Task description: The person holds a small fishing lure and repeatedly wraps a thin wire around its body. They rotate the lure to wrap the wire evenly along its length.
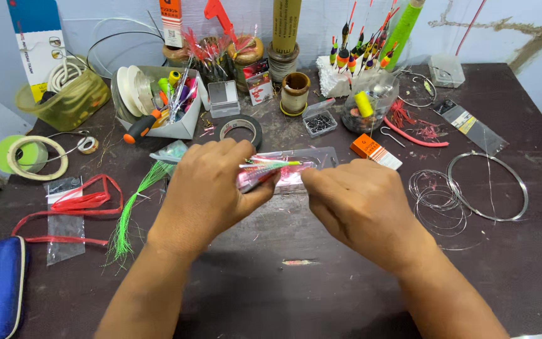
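A slim pink, shimmering lure body with a tuft of green, pink and white tinsel strands (pixel 270 171) is held just above the dark, stained wooden table (pixel 321 295), near its middle, between two bare hands. Its long axis runs nearly level, left to right across the view; the loose strand tips point right, toward the right hand, though which end is the head is hidden by the fingers. The left hand (pixel 211 188) is closed around the pink body, thumb beneath and fingers curled over. The right hand (pixel 359 198) has its fingertips drawn together at the strand end, apparently pinching it; the contact itself lies behind the knuckles and cannot be confirmed. Directly behind the lure lies a clear flat plastic blister pack (pixel 302 160). Judged risks: a pull too firm from the right could strip or splay the fine strands, and a slackened left grip could let the smooth body twist or drop; any hook present, not visible here, could prick a finger. Farther out lie a bunch of loose green tinsel fibres (pixel 130 210), a roll of black tape (pixel 239 130), a small orange carton (pixel 374 151) and coils of thin steel wire (pixel 437 201), any of which could snag trailing strands.
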